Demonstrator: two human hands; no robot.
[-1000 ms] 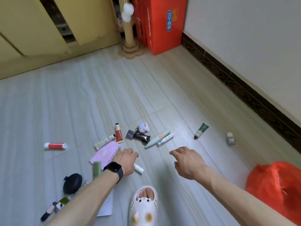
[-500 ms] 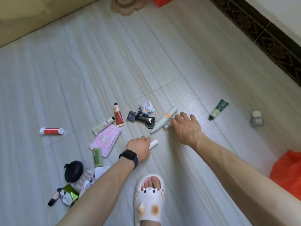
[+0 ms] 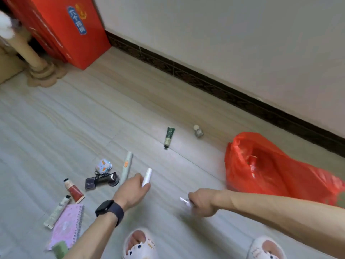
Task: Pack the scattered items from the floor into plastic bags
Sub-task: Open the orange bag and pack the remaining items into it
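Red bag (image 3: 270,165) lies right of green tube (image 3: 169,137), jar (image 3: 198,131).

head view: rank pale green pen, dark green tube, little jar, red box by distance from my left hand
1. pale green pen, right by the left hand
2. dark green tube, ahead, to the right
3. little jar, right of that tube
4. red box, far left

Plastic bag (image 3: 270,174) at right near the wall (image 3: 224,43) — notebook (image 3: 68,227) far left, jar (image 3: 198,131) between, farther back.
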